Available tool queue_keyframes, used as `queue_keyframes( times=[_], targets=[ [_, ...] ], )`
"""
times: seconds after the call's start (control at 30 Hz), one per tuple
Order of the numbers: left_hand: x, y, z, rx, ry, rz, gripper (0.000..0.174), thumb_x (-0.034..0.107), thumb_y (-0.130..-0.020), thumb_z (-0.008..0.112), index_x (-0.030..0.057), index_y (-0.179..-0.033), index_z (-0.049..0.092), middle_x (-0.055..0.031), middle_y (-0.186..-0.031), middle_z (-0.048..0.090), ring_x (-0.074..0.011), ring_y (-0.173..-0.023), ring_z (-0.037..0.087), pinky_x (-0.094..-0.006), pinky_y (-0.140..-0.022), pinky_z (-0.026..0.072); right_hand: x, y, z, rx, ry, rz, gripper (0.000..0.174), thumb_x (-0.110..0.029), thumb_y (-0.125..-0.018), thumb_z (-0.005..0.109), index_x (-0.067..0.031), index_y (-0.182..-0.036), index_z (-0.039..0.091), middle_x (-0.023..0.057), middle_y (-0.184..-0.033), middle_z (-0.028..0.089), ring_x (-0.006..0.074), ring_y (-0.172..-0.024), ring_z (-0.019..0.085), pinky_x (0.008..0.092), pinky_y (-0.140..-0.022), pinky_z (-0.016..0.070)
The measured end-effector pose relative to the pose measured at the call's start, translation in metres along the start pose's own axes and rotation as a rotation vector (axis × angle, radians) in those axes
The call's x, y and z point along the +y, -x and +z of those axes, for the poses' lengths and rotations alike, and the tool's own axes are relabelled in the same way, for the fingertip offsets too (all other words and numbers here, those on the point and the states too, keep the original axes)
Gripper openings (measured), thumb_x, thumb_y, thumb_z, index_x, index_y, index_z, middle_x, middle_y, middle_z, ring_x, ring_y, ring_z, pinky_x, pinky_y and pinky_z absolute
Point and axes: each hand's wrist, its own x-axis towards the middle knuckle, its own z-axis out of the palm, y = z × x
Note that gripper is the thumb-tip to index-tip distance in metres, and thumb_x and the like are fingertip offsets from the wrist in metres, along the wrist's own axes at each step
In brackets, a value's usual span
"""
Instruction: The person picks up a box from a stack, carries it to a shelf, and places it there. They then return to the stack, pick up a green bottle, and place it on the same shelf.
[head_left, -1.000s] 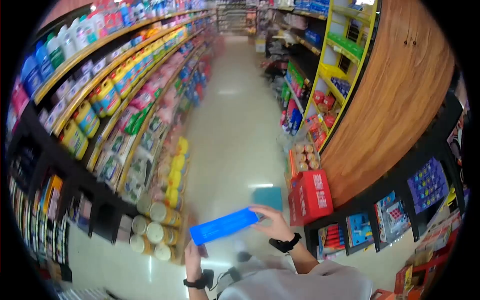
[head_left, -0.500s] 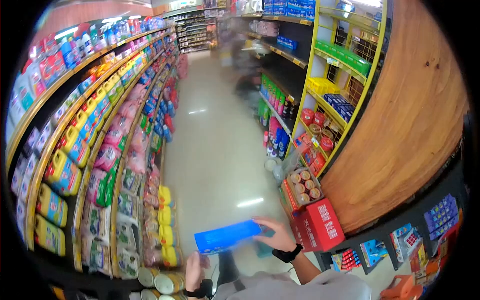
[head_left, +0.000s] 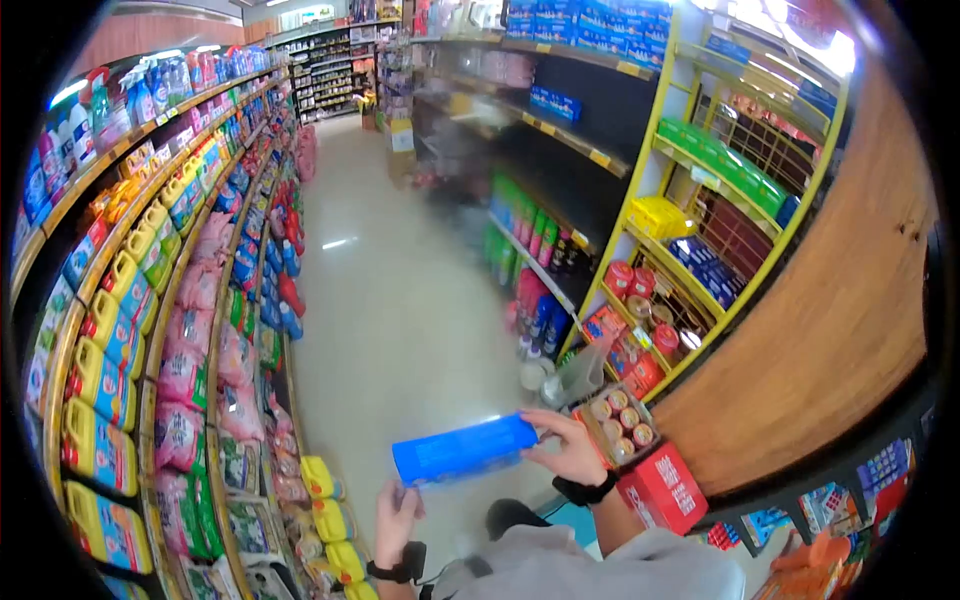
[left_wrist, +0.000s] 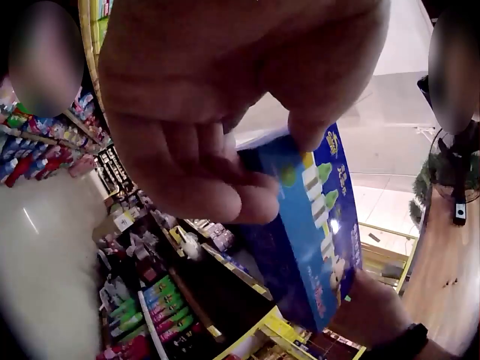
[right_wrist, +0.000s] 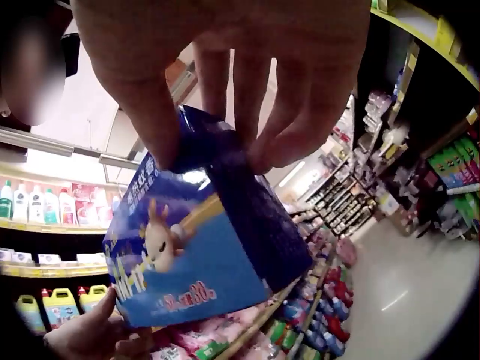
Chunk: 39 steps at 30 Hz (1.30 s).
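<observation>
While held level above the aisle floor (head_left: 400,300), blue box (head_left: 465,449): left hand (head_left: 397,515) grips its left end, right hand (head_left: 572,450) pinches its right end (fingers curled). Detergent shelves (head_left: 120,330) alongside. Step judged: carrying; next move calls for a firm two-ended hold.

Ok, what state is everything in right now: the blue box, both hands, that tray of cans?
blue box: off the shelves, held in the air by its two ends, right end slightly higher.
left hand: grips the box's left end, fingers curled round it.
right hand: pinches the box's right end.
tray of cans: open-topped, sitting on the red carton.
</observation>
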Motion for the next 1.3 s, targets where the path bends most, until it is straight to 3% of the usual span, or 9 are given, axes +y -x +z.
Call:
queue_keyframes(
  times=[0.13, 0.17, 0.3, 0.6, 0.9, 0.93, 1.13, 1.2, 1.3],
  targets=[
    [-0.005, -0.086, -0.013, 0.009, -0.092, 0.015, 0.021, 0.019, -0.103, 0.049, -0.0007, -0.100, 0.054, -0.0042, -0.068, 0.057, -0.0123, -0.058, 0.056, -0.0258, -0.055, 0.0463, 0.030, -0.069, 0.011, 0.047, -0.023, -0.016, 0.057, -0.001, -0.072, 0.082, -0.0066, -0.126, 0.065, 0.0114, -0.130, 0.063, 0.0185, -0.108, 0.064, 0.0285, -0.081, 0.0539],
    [-0.005, -0.109, -0.013, 0.042, -0.018, -0.044, 0.017, 0.016, -0.099, 0.056, -0.0009, -0.095, 0.056, -0.0053, -0.067, 0.059, -0.0120, -0.059, 0.057, -0.0274, -0.056, 0.0463, 0.038, -0.090, 0.012, 0.051, -0.021, -0.019, 0.056, -0.002, -0.072, 0.082, -0.0063, -0.125, 0.065, 0.0114, -0.130, 0.064, 0.0184, -0.108, 0.064, 0.0286, -0.081, 0.0540],
    [0.003, -0.213, -0.013, 0.026, -0.122, -0.105, 0.025, 0.020, -0.099, 0.056, -0.0037, -0.093, 0.059, -0.0058, -0.064, 0.060, -0.0120, -0.060, 0.058, -0.0275, -0.057, 0.0468, 0.079, -0.190, 0.011, 0.106, -0.038, -0.043, 0.053, -0.003, -0.072, 0.082, -0.0054, -0.123, 0.066, 0.0115, -0.126, 0.066, 0.0181, -0.106, 0.065, 0.0290, -0.081, 0.0541],
    [0.068, -0.452, 0.020, -0.019, -0.251, 0.055, 0.031, 0.027, -0.104, 0.047, -0.0011, -0.094, 0.057, -0.0055, -0.066, 0.059, -0.0140, -0.057, 0.057, -0.0296, -0.055, 0.0461, 0.103, -0.405, -0.037, 0.267, 0.084, -0.133, 0.051, -0.007, -0.070, 0.084, -0.0035, -0.118, 0.068, 0.0121, -0.119, 0.068, 0.0190, -0.100, 0.066, 0.0307, -0.083, 0.0529],
    [0.083, -0.679, 0.091, -0.193, -0.124, -0.052, 0.033, 0.028, -0.104, 0.047, -0.0011, -0.094, 0.058, -0.0047, -0.066, 0.057, -0.0124, -0.058, 0.054, -0.0282, -0.056, 0.0446, 0.159, -0.566, -0.103, 0.340, 0.342, -0.184, 0.052, -0.004, -0.070, 0.083, -0.0028, -0.119, 0.067, 0.0150, -0.123, 0.066, 0.0202, -0.097, 0.067, 0.0285, -0.075, 0.0553],
    [0.090, -0.704, 0.100, -0.200, -0.099, -0.081, 0.031, 0.026, -0.103, 0.049, -0.0016, -0.094, 0.059, -0.0045, -0.067, 0.057, -0.0122, -0.059, 0.053, -0.0283, -0.056, 0.0438, 0.171, -0.584, -0.111, 0.357, 0.301, -0.110, 0.052, -0.018, -0.073, 0.083, -0.0065, -0.121, 0.067, 0.0139, -0.123, 0.067, 0.0284, -0.112, 0.065, 0.0377, -0.097, 0.0512],
    [0.140, -0.876, 0.167, -0.446, -0.115, 0.008, 0.032, 0.029, -0.100, 0.055, -0.0021, -0.105, 0.062, -0.0009, -0.067, 0.055, -0.0087, -0.060, 0.050, -0.0262, -0.055, 0.0402, 0.189, -0.706, -0.182, 0.516, 0.399, -0.065, 0.052, -0.007, -0.067, 0.083, -0.0032, -0.117, 0.067, 0.0177, -0.122, 0.066, 0.0268, -0.109, 0.067, 0.0357, -0.092, 0.0536],
    [0.163, -0.937, 0.194, -0.553, -0.028, 0.019, 0.035, 0.031, -0.100, 0.058, -0.0021, -0.111, 0.063, 0.0007, -0.068, 0.056, -0.0072, -0.060, 0.050, -0.0245, -0.054, 0.0396, 0.194, -0.740, -0.209, 0.552, 0.516, -0.133, 0.053, 0.000, -0.068, 0.080, -0.0029, -0.119, 0.066, 0.0178, -0.126, 0.064, 0.0209, -0.100, 0.067, 0.0297, -0.079, 0.0574],
    [0.179, -1.009, 0.248, -0.566, 0.005, 0.051, 0.035, 0.034, -0.102, 0.055, -0.0006, -0.106, 0.059, -0.0026, -0.071, 0.057, -0.0099, -0.055, 0.053, -0.0253, -0.052, 0.0432, 0.197, -0.784, -0.235, 0.679, 0.569, -0.090, 0.052, 0.001, -0.069, 0.079, -0.0009, -0.119, 0.065, 0.0176, -0.126, 0.064, 0.0194, -0.099, 0.067, 0.0294, -0.079, 0.0577]
  ],
)
